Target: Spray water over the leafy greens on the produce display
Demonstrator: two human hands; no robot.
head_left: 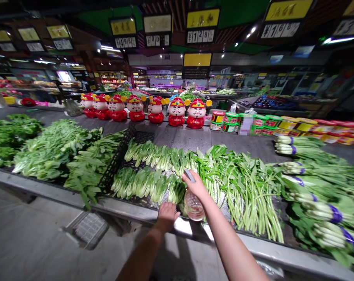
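Note:
My right hand (196, 186) is closed round the top of a clear plastic spray bottle (193, 206), held over the front of a produce display. My left hand (167, 216) rests on the metal front edge (130, 208) of the stand, fingers curled over it, just left of the bottle. Rows of small bok choy (149, 171) lie directly behind both hands. Long-stemmed greens (250, 187) lie to the right of the bottle.
Leafy greens (51, 150) pile up at the left, bundled greens with purple bands (320, 203) at the right. A row of red figurine jars (155, 110) and tins (253, 123) stands at the back. A floor drain grate (87, 228) lies below left.

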